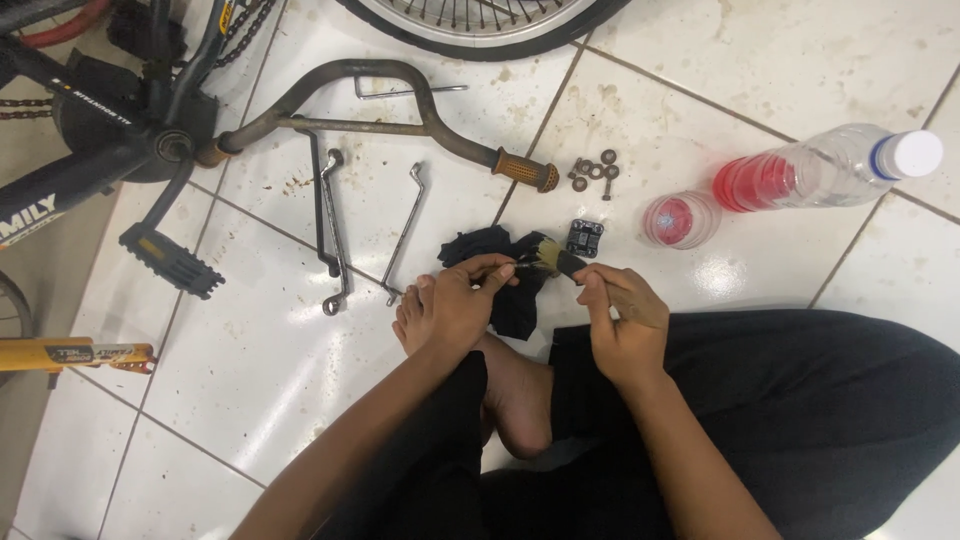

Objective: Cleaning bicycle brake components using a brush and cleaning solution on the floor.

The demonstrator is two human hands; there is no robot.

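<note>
Brush (553, 259) between both grips, perhaps touching rag (512, 300)

A person sits on the white tiled floor (300, 380). The right hand (622, 318) holds a small brush (553, 259), its bristles meeting a small dark part pinched in the fingers (497, 268) of the left hand (455, 305), above a black rag (510, 295). Farther off lie a rusty handlebar (400, 105), two wrenches (335, 230) — side by side — loose nuts (594, 172), a black clamp block (585, 238), and at right a clear bottle (830, 165) of red liquid beside a small cup (680, 219).
</note>
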